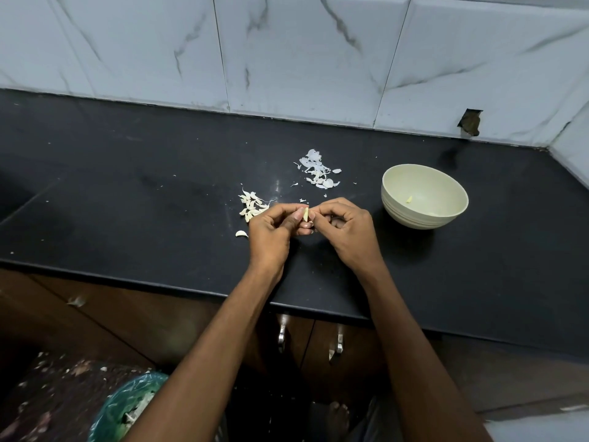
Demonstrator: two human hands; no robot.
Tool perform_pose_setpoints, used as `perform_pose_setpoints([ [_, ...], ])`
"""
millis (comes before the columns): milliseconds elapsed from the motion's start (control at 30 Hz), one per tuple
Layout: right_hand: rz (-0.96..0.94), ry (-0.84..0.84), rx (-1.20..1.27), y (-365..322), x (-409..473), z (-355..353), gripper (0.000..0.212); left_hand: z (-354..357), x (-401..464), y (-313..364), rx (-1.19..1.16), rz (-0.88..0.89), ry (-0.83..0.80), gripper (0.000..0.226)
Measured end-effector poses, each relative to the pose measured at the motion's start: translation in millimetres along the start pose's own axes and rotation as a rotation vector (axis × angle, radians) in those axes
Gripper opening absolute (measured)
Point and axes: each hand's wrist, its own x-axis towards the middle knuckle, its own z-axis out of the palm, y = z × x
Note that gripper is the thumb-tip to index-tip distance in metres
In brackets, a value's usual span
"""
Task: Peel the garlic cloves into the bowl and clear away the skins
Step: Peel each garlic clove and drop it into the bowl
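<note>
Pale yellow garlic clove [306, 214] is sitting right between both hands, just above the black surface [127, 199] near its front edge, so it's basically dead centre. Left hand [274, 229] is curling its fingers around the clove from the left side, thumb tip pressing against it, and right hand [344, 231] is pinching the clove's other side with thumb and forefinger, the rest of its fingers tucking loosely under. Neither hand is opening up at all, both are closing in tight on that one clove. Unpeeled cloves [251, 206] are lying in a small heap just beyond the left hand, with one lone clove [241, 233] lying beside that hand's knuckles. Papery white skins [318, 170] are lying scattered farther back, thin and flaky looking. Cream bowl [396, 205] with ribbed sides is sitting to the right of the right hand, near but not touching, and a peeled clove [409, 199] is lying inside it. Surface is looking matte and dusty, with glossy marble-pattern wall tiles [302, 59] behind it.
</note>
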Motion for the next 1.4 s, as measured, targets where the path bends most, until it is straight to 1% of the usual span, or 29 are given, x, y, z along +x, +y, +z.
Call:
perform_pose_setpoints([
  [133, 0.010, 0.011, -0.032, 1, 0, 0, 0.010, -1, 2, -3, -0.026, -0.014, -0.034, 0.017],
  [267, 0.075, -0.014, 0.049, 2, 1, 0, 0.009, -1, 1, -3, -0.019, -0.012, -0.013, 0.014],
  [367, 0.079, -0.007, 0.052, 4, 1, 1, 0.008, -2, 2, -5, 0.005, -0.009, -0.010, 0.015],
  [600, 0.092, -0.002, 0.099, -1, 0, 2, 0.008, -1, 2, -6, 0.115, 0.001, -0.009, 0.017],
  [767, 0.080, 0.042, 0.055, -1, 1, 0, 0.009, 0, -1, -10, 0.317, 0.110, -0.070, 0.026],
  [900, 0.077, 0.017, 0.035, 0, 1, -1, 0.007, -2, 0, -12, 0.405, 0.157, -0.044, 0.025],
  [1000, 0.076, 0.000, 0.051, 1, 0, -1, 0.007, -3, 0, -10, 0.401, 0.137, -0.030, 0.026],
  [1200, 0.069, -0.020, 0.041, 2, -1, -2, 0.008, -2, -3, -6, 0.356, 0.094, -0.040, 0.019],
  [1400, 0.067, -0.017, 0.062, 0, -2, -3, 0.009, -1, -6, 1, 0.308, 0.078, -0.081, 0.022],
])
